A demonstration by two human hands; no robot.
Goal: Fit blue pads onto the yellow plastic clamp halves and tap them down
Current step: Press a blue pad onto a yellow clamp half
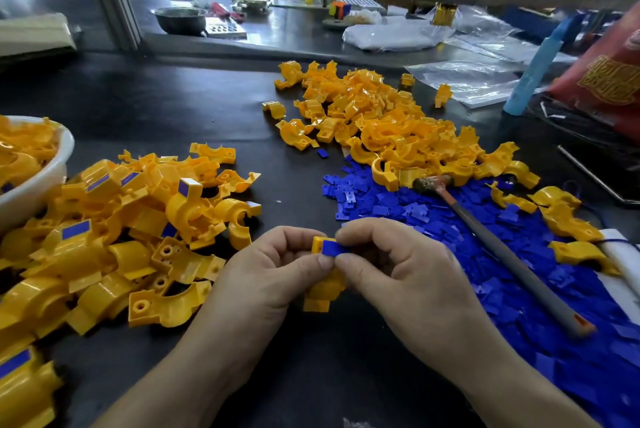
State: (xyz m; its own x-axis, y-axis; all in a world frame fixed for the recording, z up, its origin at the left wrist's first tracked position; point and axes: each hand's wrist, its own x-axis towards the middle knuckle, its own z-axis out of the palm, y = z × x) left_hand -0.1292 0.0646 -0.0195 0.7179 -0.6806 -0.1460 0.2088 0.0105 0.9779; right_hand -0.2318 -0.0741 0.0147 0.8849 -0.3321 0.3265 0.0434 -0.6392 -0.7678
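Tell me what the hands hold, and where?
Left hand grips a yellow plastic clamp half near its top; right hand pinches a flat blue pad by its right end.

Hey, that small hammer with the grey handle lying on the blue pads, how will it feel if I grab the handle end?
The small grey-handled hammer would probably feel head-heavy: its wrapped head sits at the far end of a long thin handle. The grey grip looks matte, so likely not slippery. The loose blue pads under it may shift.
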